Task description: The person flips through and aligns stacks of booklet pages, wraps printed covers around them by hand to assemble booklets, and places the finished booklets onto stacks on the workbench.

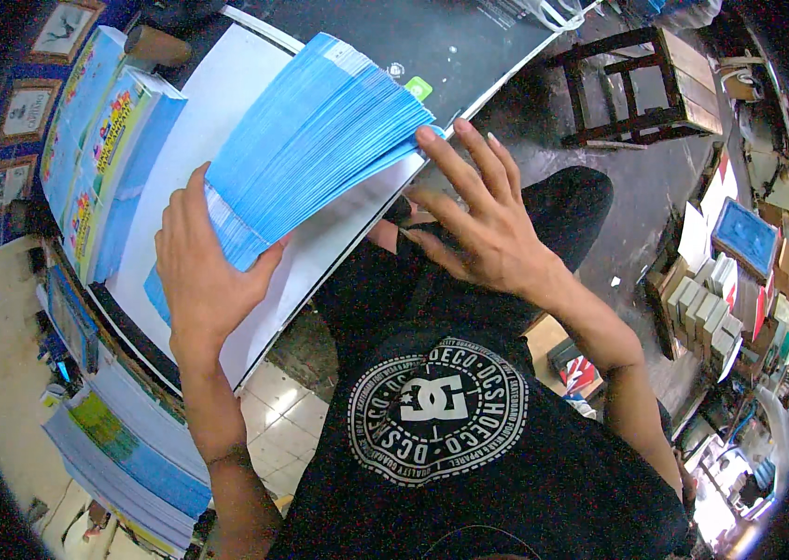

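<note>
While my left fingers hold the fanned blue sheets over the counter, my right fingers, spread wide, meet them beside the counter's near edge.

The scene is being viewed from the person's head — through the left of two side-by-side fisheyes — and is being looked down on from close above: the left hand and right hand are being framed centrally, the black shirt below.

Sheet stack on table between left hand and right hand, booklets left, stool right.
</note>
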Motion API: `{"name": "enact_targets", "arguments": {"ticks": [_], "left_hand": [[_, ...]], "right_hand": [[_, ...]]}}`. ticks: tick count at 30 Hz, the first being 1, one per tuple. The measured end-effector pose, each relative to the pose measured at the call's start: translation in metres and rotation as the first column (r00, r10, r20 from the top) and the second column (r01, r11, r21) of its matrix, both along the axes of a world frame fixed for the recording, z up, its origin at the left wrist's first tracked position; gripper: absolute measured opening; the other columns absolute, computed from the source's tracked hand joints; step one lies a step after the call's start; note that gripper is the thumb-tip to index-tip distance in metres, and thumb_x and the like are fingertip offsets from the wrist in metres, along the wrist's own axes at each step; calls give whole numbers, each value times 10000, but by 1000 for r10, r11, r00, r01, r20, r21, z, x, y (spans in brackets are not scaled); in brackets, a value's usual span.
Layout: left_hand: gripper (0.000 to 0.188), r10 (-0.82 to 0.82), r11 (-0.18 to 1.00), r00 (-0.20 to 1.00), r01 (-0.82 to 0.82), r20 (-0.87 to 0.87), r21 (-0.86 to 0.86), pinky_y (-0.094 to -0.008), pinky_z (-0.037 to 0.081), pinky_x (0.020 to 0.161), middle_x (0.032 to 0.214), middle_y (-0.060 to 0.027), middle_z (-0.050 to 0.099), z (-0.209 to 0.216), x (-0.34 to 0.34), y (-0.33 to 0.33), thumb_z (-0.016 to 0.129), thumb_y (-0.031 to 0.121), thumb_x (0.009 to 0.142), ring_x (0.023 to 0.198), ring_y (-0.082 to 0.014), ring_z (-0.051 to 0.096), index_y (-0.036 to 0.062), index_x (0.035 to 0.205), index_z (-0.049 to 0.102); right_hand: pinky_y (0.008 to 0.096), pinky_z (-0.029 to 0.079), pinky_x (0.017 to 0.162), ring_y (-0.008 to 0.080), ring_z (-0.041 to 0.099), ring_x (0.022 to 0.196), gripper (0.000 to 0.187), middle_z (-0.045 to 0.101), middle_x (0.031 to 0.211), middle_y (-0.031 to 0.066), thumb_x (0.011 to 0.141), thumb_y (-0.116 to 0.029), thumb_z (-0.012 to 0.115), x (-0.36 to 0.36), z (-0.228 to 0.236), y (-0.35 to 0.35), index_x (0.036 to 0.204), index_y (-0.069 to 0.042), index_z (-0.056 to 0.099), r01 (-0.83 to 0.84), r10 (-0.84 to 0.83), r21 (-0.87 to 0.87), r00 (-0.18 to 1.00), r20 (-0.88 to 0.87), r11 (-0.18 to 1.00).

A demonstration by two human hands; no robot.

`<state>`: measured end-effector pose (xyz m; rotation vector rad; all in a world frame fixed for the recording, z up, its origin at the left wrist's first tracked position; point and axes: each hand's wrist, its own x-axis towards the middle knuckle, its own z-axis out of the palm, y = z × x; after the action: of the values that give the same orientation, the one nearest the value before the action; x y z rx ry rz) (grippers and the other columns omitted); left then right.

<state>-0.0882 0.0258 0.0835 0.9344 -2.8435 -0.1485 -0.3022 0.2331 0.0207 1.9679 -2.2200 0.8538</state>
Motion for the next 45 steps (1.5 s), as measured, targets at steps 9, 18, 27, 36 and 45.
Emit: {"name": "enact_targets", "arguments": {"ticks": [9, 18, 27, 36, 45], "left_hand": [[935, -3, 1000, 1000, 4, -1, 29, -501, 439, 910, 1196, -195, 573, 1, -1, -1, 881, 383, 710, 1111, -387, 563, 28, 1437, 412], [945, 4, 999, 1000, -4, 1, 38, -498, 438, 923, 1201, -196, 571, 2, 1, -1, 886, 369, 699, 1117, -389, 563, 35, 1443, 408], [955, 5, 1000, 1000, -5, -5, 28, -495, 435, 920, 1201, -195, 568, 2, 5, -4, 883, 357, 693, 1119, -386, 559, 33, 1452, 403], [1006, -73, 996, 997, 73, -8, 59, -522, 339, 1143, 1436, -287, 488, -17, 12, -12, 873, 366, 724, 1339, -459, 457, -24, 1507, 376], [1009, -40, 994, 995, 29, 97, 110, -499, 267, 1215, 1566, -293, 365, -33, 34, -49, 828, 436, 828, 1453, -436, 359, -43, 1548, 310]], "right_hand": [[529, 316, 1129, 395, 342, 1457, 450, 425, 1574, 112, 772, -263, 831, -5, 4, 3, 1185, -164, 681, -19, 18, -26, 1000, -21, 999], [500, 367, 1065, 335, 454, 1362, 531, 560, 1345, 77, 819, -355, 794, -3, 8, -8, 1286, -173, 618, 29, -15, -132, 995, 103, 991], [519, 372, 1055, 371, 446, 1347, 555, 519, 1371, 108, 798, -342, 798, -8, 6, -16, 1298, -176, 623, 29, -12, -147, 993, 118, 989], [518, 417, 1030, 372, 514, 1263, 582, 542, 1344, 163, 702, -186, 817, -4, -8, -1, 1258, -142, 651, 105, -44, -251, 971, 235, 962], [522, 390, 1031, 370, 460, 1312, 626, 498, 1333, 142, 739, -168, 786, 18, -11, -4, 1320, -120, 557, 190, -13, -363, 899, 438, 912]]}}
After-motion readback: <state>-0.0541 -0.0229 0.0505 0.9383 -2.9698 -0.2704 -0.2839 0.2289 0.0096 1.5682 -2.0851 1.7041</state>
